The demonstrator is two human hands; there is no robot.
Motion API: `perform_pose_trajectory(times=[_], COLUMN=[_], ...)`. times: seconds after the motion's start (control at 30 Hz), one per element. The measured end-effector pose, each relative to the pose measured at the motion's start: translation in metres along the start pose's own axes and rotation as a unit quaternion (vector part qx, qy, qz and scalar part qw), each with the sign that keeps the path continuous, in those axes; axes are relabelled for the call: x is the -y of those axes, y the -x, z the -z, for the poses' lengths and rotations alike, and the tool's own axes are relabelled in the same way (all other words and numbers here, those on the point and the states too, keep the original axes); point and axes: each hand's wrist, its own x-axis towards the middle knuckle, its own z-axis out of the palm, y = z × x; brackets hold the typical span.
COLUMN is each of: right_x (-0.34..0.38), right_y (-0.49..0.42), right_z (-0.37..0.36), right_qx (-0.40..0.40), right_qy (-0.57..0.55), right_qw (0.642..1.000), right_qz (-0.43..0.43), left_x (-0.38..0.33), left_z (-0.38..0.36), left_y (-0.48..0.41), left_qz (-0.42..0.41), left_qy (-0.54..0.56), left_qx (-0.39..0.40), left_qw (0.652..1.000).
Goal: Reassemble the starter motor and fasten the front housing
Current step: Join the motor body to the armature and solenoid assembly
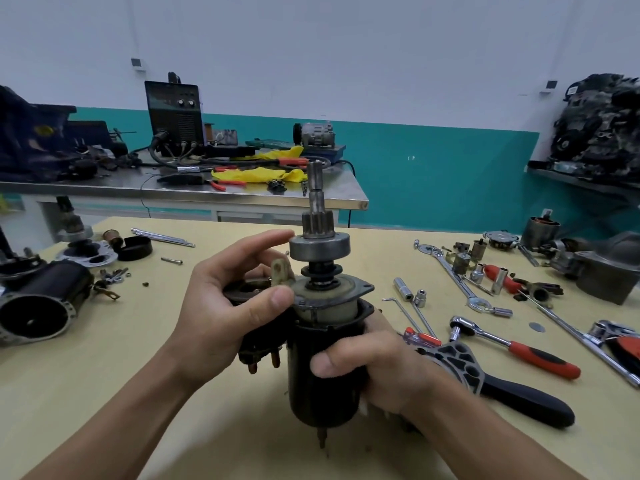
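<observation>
Right hand [374, 372] grips motor body [322, 379] at frame centre, thumb across the black case, motor upright over the table [173, 393]. Left hand [221, 306] wraps the solenoid [258, 344] just left of the body. Its thumb lies by the pale fork [281, 270]; index finger straight, tip near the clutch drum [319, 247]. Pinion [318, 225] and shaft [316, 178] stick up, uncovered. Grey housing [609, 271] lies at right edge, well apart from the motor. Ratchet [516, 346] lies at lower right.
</observation>
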Motion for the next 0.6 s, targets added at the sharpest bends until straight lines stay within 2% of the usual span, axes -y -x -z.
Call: perform_pose_trajectory(times=[0.2,0.43,0.53,0.6], right_x=[-0.004,-0.004,-0.010,-0.017], right_y=[0.004,0.005,0.007,0.008], right_z=[0.003,0.000,-0.013,-0.022], right_qx=[-0.061,-0.078,-0.131,-0.165], right_qy=[0.018,0.025,0.037,0.082], right_qw=[0.998,0.997,0.990,0.982], right_qz=[-0.012,0.008,0.024,0.038], left_x=[-0.002,0.000,0.000,-0.001], left_z=[0.000,0.006,0.007,0.007], left_y=[0.000,-0.001,-0.001,-0.001], left_qz=[-0.021,-0.023,-0.023,-0.024], left_qy=[-0.063,-0.055,-0.056,-0.061], left_qx=[0.012,-0.001,-0.004,-0.002], left_qw=[0.998,0.998,0.998,0.998])
